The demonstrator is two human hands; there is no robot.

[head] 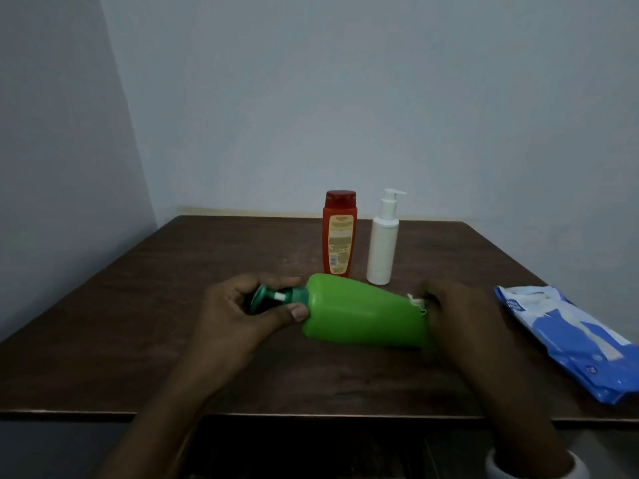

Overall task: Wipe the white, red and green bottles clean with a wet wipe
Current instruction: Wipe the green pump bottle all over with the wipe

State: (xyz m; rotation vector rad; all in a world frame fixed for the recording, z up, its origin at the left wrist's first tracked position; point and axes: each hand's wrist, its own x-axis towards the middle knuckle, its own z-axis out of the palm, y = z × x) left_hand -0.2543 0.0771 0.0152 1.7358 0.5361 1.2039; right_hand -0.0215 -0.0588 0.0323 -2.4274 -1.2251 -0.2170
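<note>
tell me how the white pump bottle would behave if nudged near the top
White pump bottle is tall and narrow, standing upright on the table, so it would probably tip rather than slide. Its round body would likely roll once down.

The green bottle [363, 316] is lying sideways, pump pointing left, wet wipe [416, 300] touching its base; the red bottle [339, 236] and white bottle [382, 247] are standing upright behind.

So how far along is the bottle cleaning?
In hand: the green bottle is held on its side between both hands, the left hand gripping its pump neck and the right hand holding a wet wipe at its base. The red bottle and white bottle stand upright behind it. Whether they are already wiped or left to do, the picture cannot tell.
</note>
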